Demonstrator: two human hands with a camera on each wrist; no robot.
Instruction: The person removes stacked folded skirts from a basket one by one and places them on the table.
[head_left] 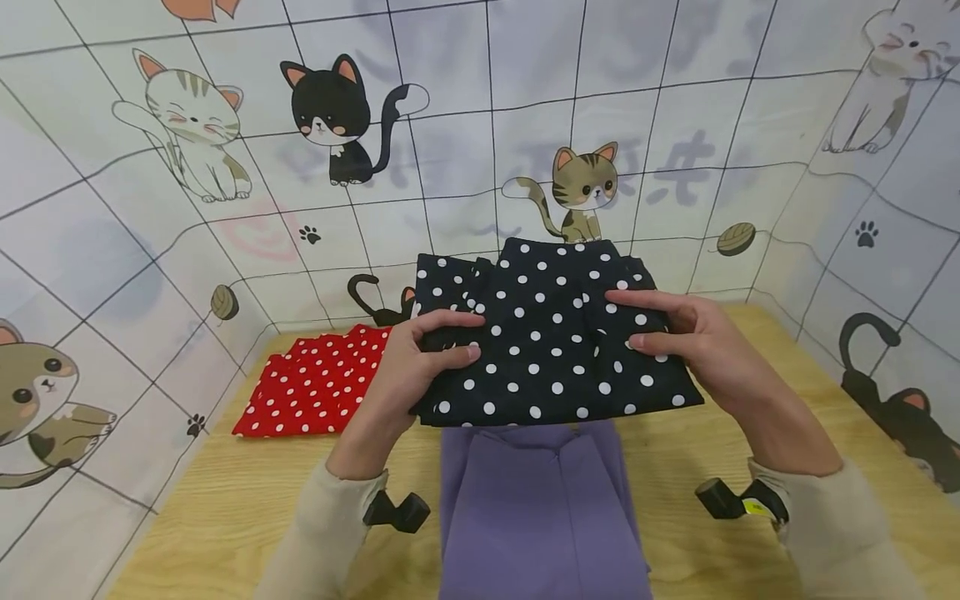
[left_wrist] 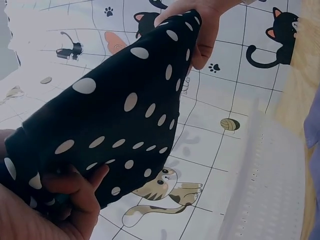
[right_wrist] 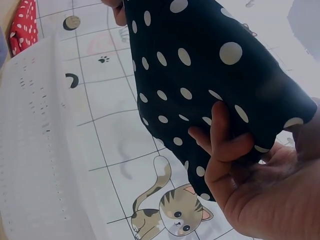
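A black cloth with white polka dots (head_left: 540, 333), folded into a wide bundle, is held up in front of me over the table. My left hand (head_left: 408, 358) grips its left side, thumb and index finger on the near face. On its right side, my right hand (head_left: 693, 333) grips it the same way. Both wrist views show other fingers curled against the cloth's underside (left_wrist: 120, 105). Below it lies a smooth purple cloth (head_left: 543, 517) with a seam down the right part, its far end overlapped by the black bundle in the head view.
A folded red cloth with white dots (head_left: 318, 387) lies on the wooden table (head_left: 202, 517) at the back left. A white perforated container (right_wrist: 40, 150) shows in both wrist views. Cat-printed white sheeting (head_left: 450, 158) walls the table's back and sides.
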